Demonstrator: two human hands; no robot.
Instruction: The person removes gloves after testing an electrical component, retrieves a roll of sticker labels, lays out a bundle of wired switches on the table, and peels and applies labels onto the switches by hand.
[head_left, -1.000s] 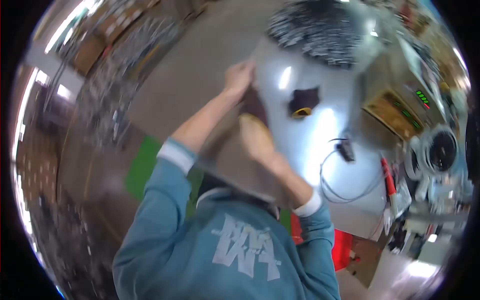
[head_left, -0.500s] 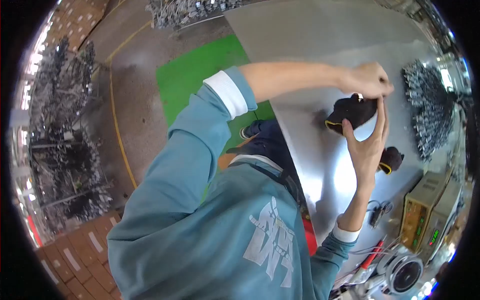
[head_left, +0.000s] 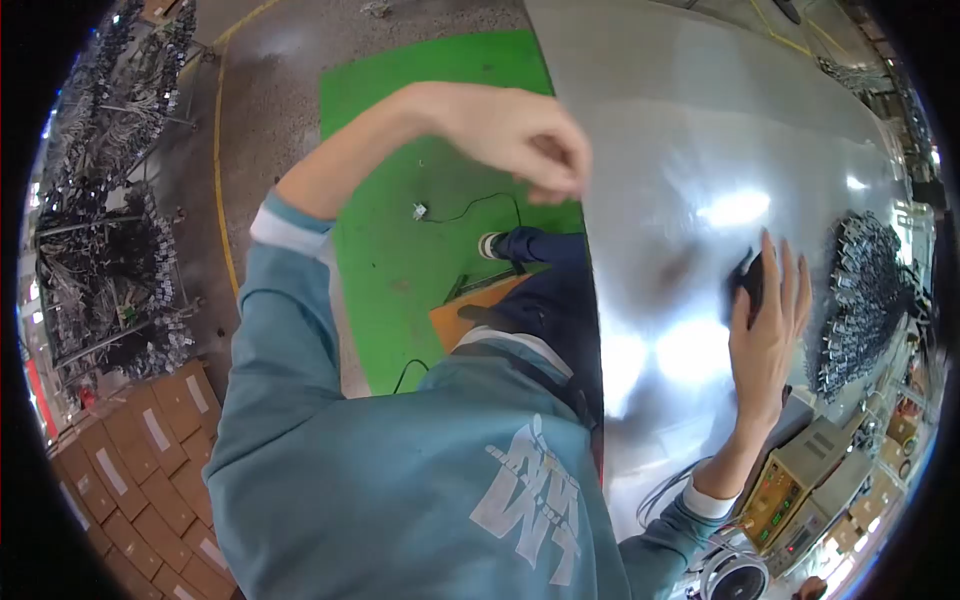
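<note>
My right hand (head_left: 768, 335) is over the metal tabletop, palm down with its fingers long and pointing away. A small black cloth-like piece (head_left: 749, 278) lies between its thumb and forefinger, partly hidden by the hand. The fingers appear to grip it against or just above the metal surface. My left hand (head_left: 540, 150) is raised left of the table edge, over the green mat. Its fingers are curled in, and whatever they may hold is hidden or too small to make out.
On the metal table (head_left: 680, 130), a heap of dark connectors (head_left: 865, 300) lies at the right. A beige instrument with lit displays (head_left: 795, 475) and a round fan-like device (head_left: 735, 578) stand nearer me. A green mat (head_left: 385, 150) covers the floor; stacked cartons (head_left: 145, 470) are at left.
My hands were together at the black piece with the yellow edge; now they are far apart. My left hand has swung left off the table. The view has also turned.
</note>
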